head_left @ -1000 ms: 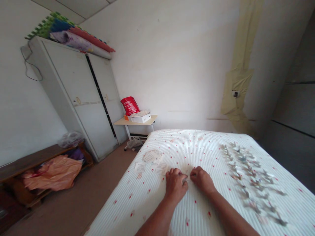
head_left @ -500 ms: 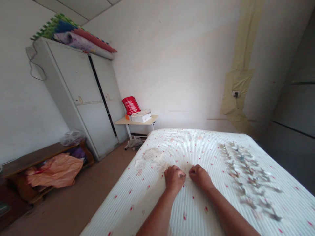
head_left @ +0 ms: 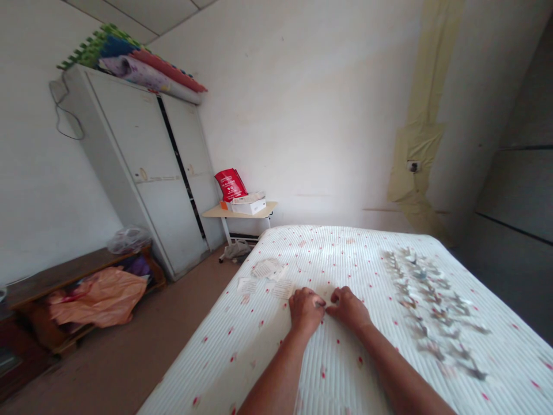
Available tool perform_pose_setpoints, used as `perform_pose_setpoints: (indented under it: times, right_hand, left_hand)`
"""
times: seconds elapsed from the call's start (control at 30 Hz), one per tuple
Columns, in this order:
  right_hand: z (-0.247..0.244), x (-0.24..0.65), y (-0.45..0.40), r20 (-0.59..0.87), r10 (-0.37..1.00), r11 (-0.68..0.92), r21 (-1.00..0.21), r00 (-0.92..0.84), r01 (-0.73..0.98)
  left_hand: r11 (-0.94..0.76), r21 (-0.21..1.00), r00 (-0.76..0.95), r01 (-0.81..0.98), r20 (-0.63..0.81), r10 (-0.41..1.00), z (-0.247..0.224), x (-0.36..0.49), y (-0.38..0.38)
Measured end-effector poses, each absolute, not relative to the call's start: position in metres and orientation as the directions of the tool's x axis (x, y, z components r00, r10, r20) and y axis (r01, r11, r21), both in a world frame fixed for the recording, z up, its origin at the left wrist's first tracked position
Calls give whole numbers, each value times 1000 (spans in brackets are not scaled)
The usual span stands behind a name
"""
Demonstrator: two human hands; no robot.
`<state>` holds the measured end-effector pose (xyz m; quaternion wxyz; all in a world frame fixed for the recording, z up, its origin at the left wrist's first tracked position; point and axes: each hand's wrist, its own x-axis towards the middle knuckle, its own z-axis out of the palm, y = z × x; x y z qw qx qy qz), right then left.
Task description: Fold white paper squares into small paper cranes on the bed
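My left hand [head_left: 306, 310] rests over the middle of the bed [head_left: 328, 369], its fingers curled in a pinch; whatever lies between them is too small to name. Close on its right is my right hand [head_left: 349, 308], fingers also bent together, their contents hidden. A narrow gap separates the two hands. Printed paper pieces [head_left: 268, 269] lie flat beyond my left hand, one sheet [head_left: 283, 289] almost beside it. Over on the right side of the bed, several small folded paper pieces [head_left: 434, 297] stand in rows.
Behind the bed's far left corner stands a small table [head_left: 259, 212] with a white box [head_left: 249, 206] and a red bag [head_left: 231, 184]. Farther left are a grey cabinet [head_left: 129, 150] and a low wooden shelf [head_left: 56, 271] holding an orange plastic bag [head_left: 101, 294].
My right hand has shifted slightly left and its thumb sits nearer my left hand. My left hand stays almost where it was. The view has moved a little.
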<state>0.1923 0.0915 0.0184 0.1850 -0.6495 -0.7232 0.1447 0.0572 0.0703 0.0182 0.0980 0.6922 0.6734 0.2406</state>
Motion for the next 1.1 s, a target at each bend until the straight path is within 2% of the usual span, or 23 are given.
perform_pose_setpoints:
  times: [0.47, 0.7, 1.1]
  right_hand:
    - [14, 207, 99, 69, 980, 195, -522, -188, 830]
    - [17, 205, 95, 100, 979, 202, -541, -176, 816]
    - [16, 196, 84, 156, 977, 192, -370, -144, 909]
  left_hand:
    - [-70, 448, -18, 891, 190, 982, 20, 58, 69]
    - [-96, 439, 4, 893, 206, 979, 20, 58, 66]
    - [-147, 457, 22, 877, 269, 963, 14, 56, 67]
